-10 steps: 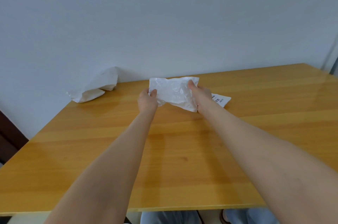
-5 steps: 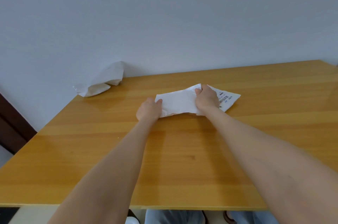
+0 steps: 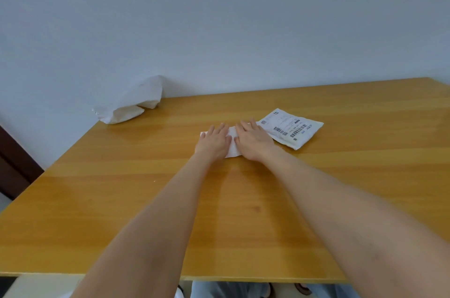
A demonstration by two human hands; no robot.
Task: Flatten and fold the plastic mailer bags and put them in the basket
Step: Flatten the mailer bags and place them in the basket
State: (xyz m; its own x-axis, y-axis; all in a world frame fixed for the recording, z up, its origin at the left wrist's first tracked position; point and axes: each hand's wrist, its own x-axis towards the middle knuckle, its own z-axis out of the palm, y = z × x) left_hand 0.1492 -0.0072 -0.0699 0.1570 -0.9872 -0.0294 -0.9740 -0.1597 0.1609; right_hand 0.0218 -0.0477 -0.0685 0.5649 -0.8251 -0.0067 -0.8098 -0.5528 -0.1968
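A white mailer bag [image 3: 232,149] is pressed flat on the wooden bench [image 3: 146,200], a little beyond its middle. It is covered by the left hand [image 3: 214,142] and the right hand [image 3: 253,139], laid palm down side by side with fingers straight and spread, nothing being gripped. Only a strip of the bag between the hands and its left corner are seen. A second flat mailer with a barcode label [image 3: 292,131] is lain just beside the right hand; whether the two bags overlap cannot be told. A crumpled white bag [image 3: 131,104] is rested at the far left corner against the wall [image 3: 219,17].
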